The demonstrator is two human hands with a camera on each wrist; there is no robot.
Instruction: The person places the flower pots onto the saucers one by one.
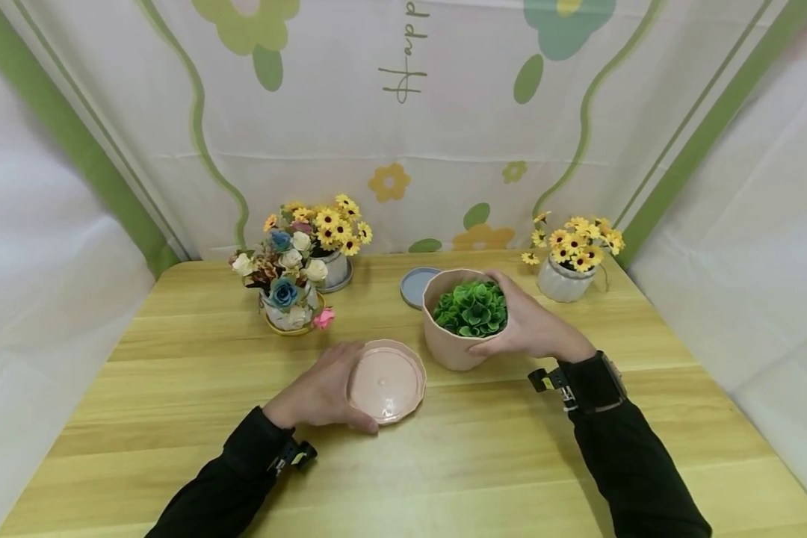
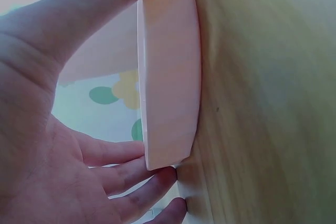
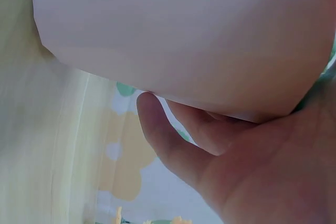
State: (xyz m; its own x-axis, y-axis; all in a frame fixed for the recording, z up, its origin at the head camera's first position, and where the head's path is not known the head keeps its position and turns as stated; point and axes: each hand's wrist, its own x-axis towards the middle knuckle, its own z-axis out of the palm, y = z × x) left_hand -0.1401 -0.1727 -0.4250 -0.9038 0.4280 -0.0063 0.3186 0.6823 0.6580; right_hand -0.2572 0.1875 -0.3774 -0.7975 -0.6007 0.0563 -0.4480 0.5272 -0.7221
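Note:
A shallow pink saucer with a scalloped rim lies on the table. My left hand holds it from the left side, thumb at the near edge and fingers at the far edge; the left wrist view shows the saucer's side wall between them. To its right is a pale pink flowerpot with a leafy green plant inside. My right hand grips the pot's right side near the rim. Whether the pot's base touches the table cannot be told. In the right wrist view the pot's wall fills the upper part.
A blue-grey saucer sits behind the pink pot. At the back left stand a pot of mixed roses on a yellow saucer and a pot of yellow flowers. Another yellow-flowered pot is at the back right, before the patterned curtain.

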